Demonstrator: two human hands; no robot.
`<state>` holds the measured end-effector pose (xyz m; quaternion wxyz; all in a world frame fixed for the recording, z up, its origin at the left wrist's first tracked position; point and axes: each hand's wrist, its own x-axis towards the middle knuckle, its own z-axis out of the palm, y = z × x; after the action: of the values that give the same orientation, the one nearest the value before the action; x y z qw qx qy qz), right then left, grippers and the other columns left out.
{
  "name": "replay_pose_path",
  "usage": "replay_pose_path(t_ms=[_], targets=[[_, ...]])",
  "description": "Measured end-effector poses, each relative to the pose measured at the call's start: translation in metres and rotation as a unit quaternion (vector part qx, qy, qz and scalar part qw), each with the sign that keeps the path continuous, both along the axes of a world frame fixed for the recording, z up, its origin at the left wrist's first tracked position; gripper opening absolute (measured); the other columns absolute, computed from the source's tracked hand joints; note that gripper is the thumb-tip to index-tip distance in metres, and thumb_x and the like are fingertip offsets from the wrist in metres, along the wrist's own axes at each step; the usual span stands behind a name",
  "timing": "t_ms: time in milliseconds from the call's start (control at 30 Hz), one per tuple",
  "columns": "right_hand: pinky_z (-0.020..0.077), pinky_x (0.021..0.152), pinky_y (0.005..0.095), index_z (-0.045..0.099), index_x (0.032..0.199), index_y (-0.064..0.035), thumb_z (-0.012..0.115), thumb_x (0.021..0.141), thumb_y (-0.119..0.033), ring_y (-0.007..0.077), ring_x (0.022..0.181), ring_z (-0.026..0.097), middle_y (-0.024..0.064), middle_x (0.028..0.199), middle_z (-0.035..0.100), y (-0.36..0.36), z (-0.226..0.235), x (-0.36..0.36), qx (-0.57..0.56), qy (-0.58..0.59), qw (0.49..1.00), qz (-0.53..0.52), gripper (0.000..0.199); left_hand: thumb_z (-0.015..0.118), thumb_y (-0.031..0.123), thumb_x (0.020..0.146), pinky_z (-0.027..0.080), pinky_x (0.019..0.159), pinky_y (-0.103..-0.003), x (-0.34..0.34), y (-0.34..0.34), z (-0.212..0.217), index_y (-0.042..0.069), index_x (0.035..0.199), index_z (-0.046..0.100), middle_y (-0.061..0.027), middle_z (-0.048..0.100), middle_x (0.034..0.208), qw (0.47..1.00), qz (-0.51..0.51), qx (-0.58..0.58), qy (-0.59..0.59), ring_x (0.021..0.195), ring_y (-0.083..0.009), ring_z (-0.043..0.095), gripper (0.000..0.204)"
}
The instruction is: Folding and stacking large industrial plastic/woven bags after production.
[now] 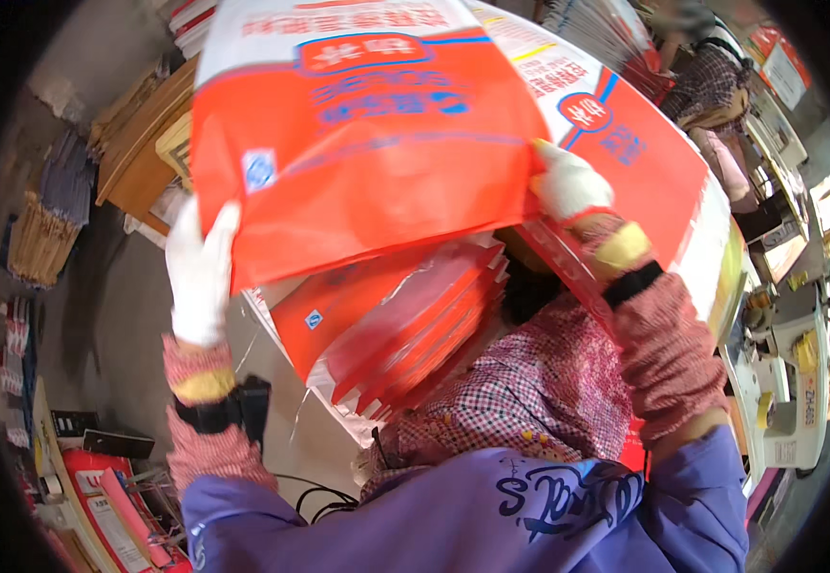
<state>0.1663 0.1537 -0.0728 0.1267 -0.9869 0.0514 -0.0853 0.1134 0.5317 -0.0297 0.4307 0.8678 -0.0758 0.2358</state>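
A large flat red-and-white woven sack with blue printing [357, 134] is held up at the centre. Beneath it lies a fanned stack of matching red sacks [405, 325]. Another red-and-white sack with a blue oval label [644, 162] spreads to the right, behind it.

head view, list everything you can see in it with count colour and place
large woven sack: one, red and white with blue print, held up at top centre
stack of sacks: many, red, fanned out below the held sack
second large sack: one, red and white, behind the right hand
sewing machine: one, white, right edge
wooden furniture: one, brown, upper left
another person: one, checked top, upper right
left hand: white glove, gripping the held sack's left edge
right hand: white glove, gripping its right edge
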Motion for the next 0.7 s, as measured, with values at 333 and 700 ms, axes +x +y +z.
replay_pose_path(t_ms=[333,700], targets=[[0.0522,0.061,0.0426,0.059,0.102,-0.0114,0.036,0.092,-0.023,0.0278,0.079,0.064,0.0109,0.09,0.065,0.095,-0.135,0.043,-0.112,0.181,0.976,0.05,0.028,0.045,0.033,0.089,0.054,0.054,-0.036,-0.1,0.027,-0.198,0.002,0.102,0.05,-0.0091,0.052,0.093,0.753,0.183,-0.446,0.448,0.065,-0.0216,0.055,0.034],[0.0492,0.068,0.0422,0.059,0.102,-0.0095,0.032,0.093,-0.036,0.03,0.081,0.062,0.0129,0.088,0.062,0.058,-0.221,0.002,-0.045,0.292,0.954,-0.045,0.039,0.046,0.031,0.085,0.046,0.042,-0.039,-0.151,0.092,-0.39,0.005,0.09,0.055,-0.0143,0.06,0.071,0.786,-0.088,0.086,0.606,0.047,-0.0266,0.057,0.027]])
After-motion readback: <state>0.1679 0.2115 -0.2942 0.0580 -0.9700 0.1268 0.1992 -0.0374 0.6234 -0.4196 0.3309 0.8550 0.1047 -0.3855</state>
